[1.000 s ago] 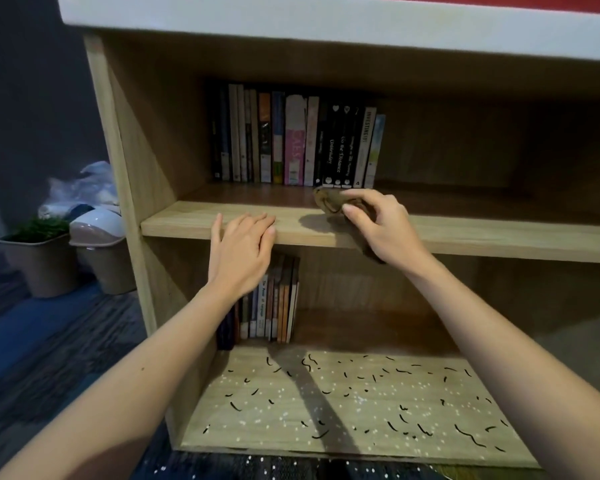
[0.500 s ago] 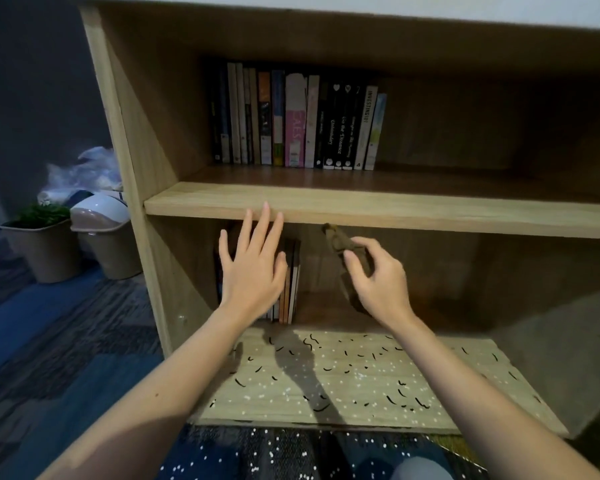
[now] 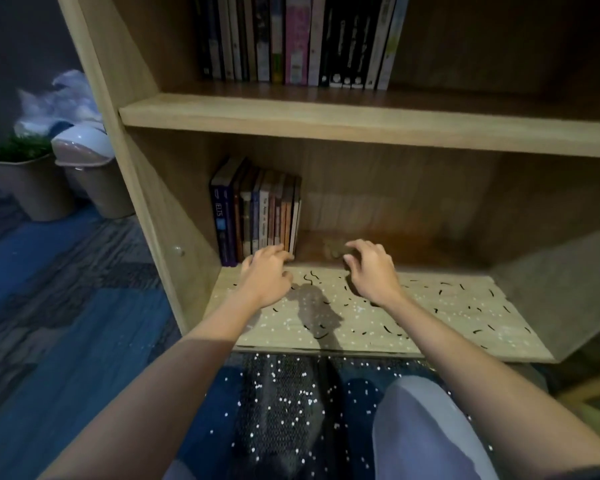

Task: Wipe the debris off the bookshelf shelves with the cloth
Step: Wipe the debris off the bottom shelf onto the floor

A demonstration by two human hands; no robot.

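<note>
Brown cloth (image 3: 336,249) sits at the back of the bottom shelf (image 3: 430,323), the right hand (image 3: 373,271) grasping it with curled fingers, likely starting deep to drag the debris (image 3: 388,329) forward. The left hand (image 3: 267,275) grasps nothing, fingers loose against the lower books (image 3: 257,216), probably bracing.

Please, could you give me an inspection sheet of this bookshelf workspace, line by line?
Surface: bottom shelf strewn with debris, black strands and white specks; middle shelf front looks clean.
Job's things: brown cloth at the shelf's back, blurred.
Clutter: lower books standing at left.
Grippers: right hand curled on the cloth; left hand beside the books, holding nothing.
Cables: nothing seen.
Surroundings: white specks on the floor; lidded bin and plant pot at left.
</note>
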